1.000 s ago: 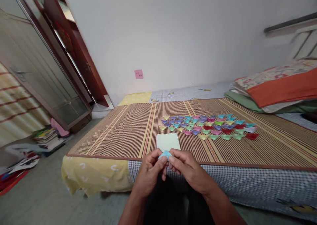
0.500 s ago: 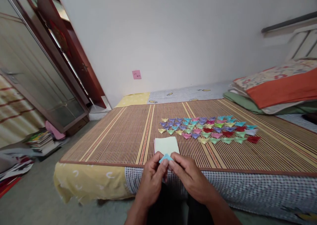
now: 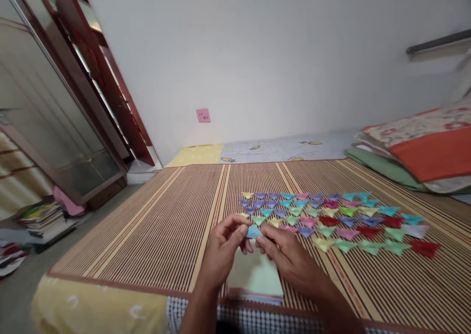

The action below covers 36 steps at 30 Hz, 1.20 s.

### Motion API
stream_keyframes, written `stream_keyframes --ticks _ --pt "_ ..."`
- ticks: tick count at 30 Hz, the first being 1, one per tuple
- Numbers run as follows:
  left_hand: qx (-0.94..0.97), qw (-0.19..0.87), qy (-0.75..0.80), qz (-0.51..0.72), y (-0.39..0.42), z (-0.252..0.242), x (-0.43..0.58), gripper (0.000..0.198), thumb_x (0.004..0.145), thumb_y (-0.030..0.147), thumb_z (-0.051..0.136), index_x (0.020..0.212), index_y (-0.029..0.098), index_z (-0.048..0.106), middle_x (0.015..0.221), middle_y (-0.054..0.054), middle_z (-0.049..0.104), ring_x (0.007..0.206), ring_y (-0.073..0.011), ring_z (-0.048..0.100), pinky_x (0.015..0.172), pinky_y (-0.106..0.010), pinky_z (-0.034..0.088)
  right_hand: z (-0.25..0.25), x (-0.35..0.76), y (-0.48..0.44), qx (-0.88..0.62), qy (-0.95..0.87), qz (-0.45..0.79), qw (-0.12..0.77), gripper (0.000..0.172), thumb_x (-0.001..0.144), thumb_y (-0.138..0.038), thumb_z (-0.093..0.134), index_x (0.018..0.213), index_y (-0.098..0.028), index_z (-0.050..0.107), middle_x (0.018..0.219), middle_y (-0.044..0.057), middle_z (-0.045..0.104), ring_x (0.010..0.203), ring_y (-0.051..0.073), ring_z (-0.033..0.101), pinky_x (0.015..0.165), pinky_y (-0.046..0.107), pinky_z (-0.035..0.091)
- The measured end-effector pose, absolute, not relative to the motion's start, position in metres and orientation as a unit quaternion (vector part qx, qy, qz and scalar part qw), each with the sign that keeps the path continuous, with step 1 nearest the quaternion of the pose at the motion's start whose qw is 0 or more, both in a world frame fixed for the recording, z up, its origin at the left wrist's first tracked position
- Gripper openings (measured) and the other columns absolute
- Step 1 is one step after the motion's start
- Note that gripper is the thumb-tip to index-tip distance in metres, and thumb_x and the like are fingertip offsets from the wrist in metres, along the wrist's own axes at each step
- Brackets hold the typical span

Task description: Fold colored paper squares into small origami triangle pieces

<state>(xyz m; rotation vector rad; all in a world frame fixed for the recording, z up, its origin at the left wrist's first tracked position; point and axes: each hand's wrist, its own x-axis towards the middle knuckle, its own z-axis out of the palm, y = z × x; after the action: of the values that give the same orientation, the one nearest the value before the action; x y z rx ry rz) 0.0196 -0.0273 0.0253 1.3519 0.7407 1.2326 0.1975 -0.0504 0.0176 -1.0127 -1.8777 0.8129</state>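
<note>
Basically, everything centres on a small blue folded paper (image 3: 253,232), held up between two hands at the far edge of a paper stack. The left hand (image 3: 225,238) has it at nine o'clock, thumb and forefinger nearly together on its edge; the right hand (image 3: 285,248) has it at three o'clock, thumb and forefinger drawn in close on that side (the lower fingers are curled, and their exact contact cannot be told). At six o'clock, beneath the hands, lies the paper stack (image 3: 253,275), pale green on top with pinkish edges showing at the near side. From twelve round to four o'clock spread rows of folded papers (image 3: 329,221) in yellow, purple, blue, pink, green and red. All of these rest on a striped mat (image 3: 165,216). Farther out, folded bedding (image 3: 434,147) in orange, green and floral print sits at two o'clock, a pink note (image 3: 203,115) is on the wall at eleven, piled books (image 3: 42,218) stand at nine, and yellow cloth (image 3: 110,304) shows at eight.
</note>
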Motion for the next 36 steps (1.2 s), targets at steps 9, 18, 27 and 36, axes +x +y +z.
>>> stream_keyframes --ticks 9,18,27,36 --pt "0.526 0.624 0.286 0.503 0.023 0.013 0.034 0.027 0.077 0.032 0.088 0.089 0.016 0.07 0.068 -0.001 0.073 0.062 -0.0114 0.069 0.062 -0.02 0.052 0.003 0.212 -0.005 -0.413 -0.731 0.338 0.425 0.035 0.11 -0.039 0.036 0.084 -0.022 0.052 0.08 -0.001 0.056 0.075 0.017 0.053 0.069 0.03 0.039" --pt "0.497 0.594 0.34 0.533 0.025 0.0 0.028 0.031 0.075 0.036 0.089 0.083 0.016 0.066 0.069 0.002 0.07 0.057 -0.0087 0.065 0.057 -0.018 0.05 0.0 0.202 0.008 -0.44 -0.702 0.269 0.49 0.024 0.103 -0.03 0.048 0.087 -0.021 0.063 0.078 0.0 0.06 0.072 0.017 0.056 0.067 0.03 0.04" --pt "0.523 0.595 0.366 0.488 0.021 0.0 0.032 0.026 0.077 0.035 0.083 0.082 0.016 0.067 0.063 0.003 0.063 0.055 -0.0094 0.059 0.056 -0.021 0.047 -0.004 0.192 0.011 -0.429 -0.69 0.246 0.529 0.017 0.097 -0.022 0.055 0.087 -0.021 0.068 0.079 0.0 0.064 0.072 0.016 0.06 0.065 0.027 0.043" --pt "0.546 0.515 0.399 0.526 0.021 -0.001 0.031 0.019 0.081 0.03 0.079 0.079 0.016 0.067 0.069 0.001 0.064 0.061 -0.0101 0.056 0.057 -0.021 0.044 -0.003 0.186 0.011 -0.43 -0.68 0.214 0.554 0.015 0.095 -0.021 0.058 0.082 -0.021 0.066 0.078 0.0 0.063 0.074 0.016 0.058 0.067 0.028 0.043"
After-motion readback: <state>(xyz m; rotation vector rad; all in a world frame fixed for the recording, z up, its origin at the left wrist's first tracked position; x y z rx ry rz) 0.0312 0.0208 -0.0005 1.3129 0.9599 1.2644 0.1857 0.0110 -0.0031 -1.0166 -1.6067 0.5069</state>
